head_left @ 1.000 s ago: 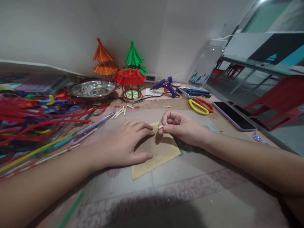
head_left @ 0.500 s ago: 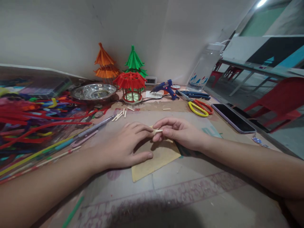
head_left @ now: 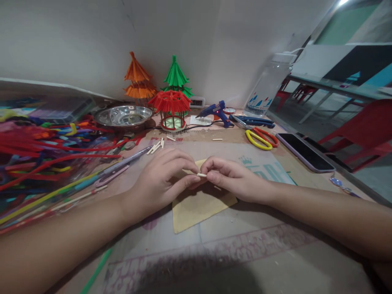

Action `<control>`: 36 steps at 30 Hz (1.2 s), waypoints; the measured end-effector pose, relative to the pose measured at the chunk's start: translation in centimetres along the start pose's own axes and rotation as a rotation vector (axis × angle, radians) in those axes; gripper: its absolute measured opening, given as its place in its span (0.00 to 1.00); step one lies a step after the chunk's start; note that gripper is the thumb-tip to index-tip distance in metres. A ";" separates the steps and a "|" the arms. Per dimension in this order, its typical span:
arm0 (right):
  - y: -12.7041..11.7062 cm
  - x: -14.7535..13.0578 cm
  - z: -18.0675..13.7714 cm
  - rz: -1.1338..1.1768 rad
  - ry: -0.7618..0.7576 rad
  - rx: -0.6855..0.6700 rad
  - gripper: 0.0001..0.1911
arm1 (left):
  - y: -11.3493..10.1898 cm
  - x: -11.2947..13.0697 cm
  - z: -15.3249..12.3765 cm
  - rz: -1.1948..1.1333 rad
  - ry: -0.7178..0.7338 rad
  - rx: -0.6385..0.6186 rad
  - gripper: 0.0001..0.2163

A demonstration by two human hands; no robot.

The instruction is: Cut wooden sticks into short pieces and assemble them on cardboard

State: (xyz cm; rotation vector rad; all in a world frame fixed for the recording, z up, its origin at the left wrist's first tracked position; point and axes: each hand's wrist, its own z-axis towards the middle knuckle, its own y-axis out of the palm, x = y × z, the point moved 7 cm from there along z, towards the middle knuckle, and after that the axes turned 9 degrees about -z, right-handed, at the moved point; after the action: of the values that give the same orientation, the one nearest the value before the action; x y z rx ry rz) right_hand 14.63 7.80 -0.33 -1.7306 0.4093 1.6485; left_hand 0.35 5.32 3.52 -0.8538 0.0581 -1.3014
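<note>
A short pale wooden stick (head_left: 201, 174) is held level between the fingertips of both hands. My left hand (head_left: 167, 175) pinches one end with thumb and forefinger. At the other end, my right hand (head_left: 229, 174) is closed the same way, its remaining fingers curled in. Both hands hover just over a yellowish sheet (head_left: 200, 210) lying on the table, its far part partly covered by them. Another small pale stick (head_left: 217, 188) shows on the sheet by the right hand. Beyond my left hand lies a small pile of cut sticks (head_left: 155, 147).
Red (head_left: 171, 102), green (head_left: 174, 73) and orange (head_left: 134, 77) pagoda-like models stand at the back beside a metal bowl (head_left: 124, 116). A blue glue gun (head_left: 218, 112), scissors (head_left: 261, 138), phone (head_left: 304, 152) and bottle (head_left: 269, 83) lie rightward. Coloured pipe cleaners (head_left: 36, 151) heap at left.
My left thumb and forefinger have closed on the stick's free end; before, the right hand held it alone. The view has shifted slightly.
</note>
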 end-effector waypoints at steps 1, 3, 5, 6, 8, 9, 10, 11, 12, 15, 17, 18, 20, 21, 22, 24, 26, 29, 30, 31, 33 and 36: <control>0.1 0.0 0.0 -0.009 -0.005 -0.010 0.18 | 0.0 0.1 0.0 0.000 0.007 -0.003 0.03; 0.1 -0.1 0.0 -0.021 -0.006 -0.027 0.18 | 0.0 0.1 0.0 0.006 0.004 -0.006 0.02; 0.2 -0.1 0.1 -0.012 -0.002 -0.041 0.18 | 0.0 0.1 0.0 0.008 -0.009 -0.006 0.02; 0.2 -0.1 0.1 -0.001 0.001 -0.048 0.17 | 0.0 0.0 0.1 0.006 -0.015 -0.006 0.02; 0.4 -0.1 0.1 0.029 0.005 -0.067 0.17 | 0.0 0.0 0.1 -0.001 -0.024 -0.002 0.03; 0.5 -0.1 0.1 0.043 0.005 -0.075 0.17 | 0.0 0.0 0.1 -0.002 -0.026 -0.002 0.03; 0.5 0.0 0.1 0.056 0.006 -0.077 0.17 | 0.0 0.1 0.1 -0.003 -0.025 -0.003 0.03; 0.5 0.1 0.1 0.069 0.003 -0.074 0.16 | 0.0 0.1 0.1 -0.005 -0.024 -0.007 0.03; 0.5 0.1 0.2 0.086 0.000 -0.069 0.16 | 0.0 0.2 0.2 -0.008 -0.023 -0.011 0.03; 0.3 0.4 0.2 0.143 0.010 -0.036 0.15 | 0.0 0.2 0.2 -0.016 -0.023 -0.017 0.02; 0.0 0.6 0.1 0.167 0.033 0.005 0.15 | 0.0 0.1 0.2 -0.004 -0.033 -0.021 0.02; -0.3 0.5 0.1 0.175 0.040 0.031 0.15 | 0.1 0.0 0.3 0.008 -0.038 -0.026 0.02; -0.6 0.2 0.1 0.184 0.030 0.068 0.15 | 0.3 -0.3 0.2 0.028 -0.053 -0.044 0.04; -0.7 -0.1 0.1 0.186 0.020 0.077 0.15 | 0.5 -0.4 0.2 0.029 -0.062 -0.057 0.05; -0.7 -0.3 0.1 0.184 0.012 0.080 0.15 | 0.7 -0.6 0.2 0.028 -0.072 -0.073 0.05; -0.7 -0.4 0.1 0.169 0.022 0.079 0.13 | 1.1 -0.8 0.1 0.023 -0.077 -0.113 0.06; -0.5 -0.3 0.1 0.162 0.047 0.076 0.10 | 1.6 -0.7 0.0 0.031 -0.060 -0.160 0.06; -0.4 -0.1 0.2 0.175 0.058 0.065 0.09 | 2.0 -0.4 -0.1 0.058 -0.018 -0.202 0.08; -0.4 0.0 0.2 0.177 0.059 0.064 0.10 | 2.0 -0.4 -0.2 0.064 -0.013 -0.207 0.08; -0.4 0.1 0.3 0.174 0.064 0.065 0.10 | 2.1 -0.4 -0.2 0.067 -0.012 -0.209 0.09; -0.5 0.2 0.3 0.159 0.078 0.069 0.13 | 2.1 -0.5 -0.3 0.065 -0.017 -0.208 0.09; -0.6 0.4 0.3 0.134 0.094 0.066 0.16 | 2.1 -0.6 -0.4 0.060 -0.018 -0.204 0.10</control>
State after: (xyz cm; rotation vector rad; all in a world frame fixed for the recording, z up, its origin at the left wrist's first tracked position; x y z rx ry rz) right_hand 14.87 8.52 -0.54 -1.7685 0.6297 1.6312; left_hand 1.72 5.69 1.78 -1.0292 0.2034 -1.2453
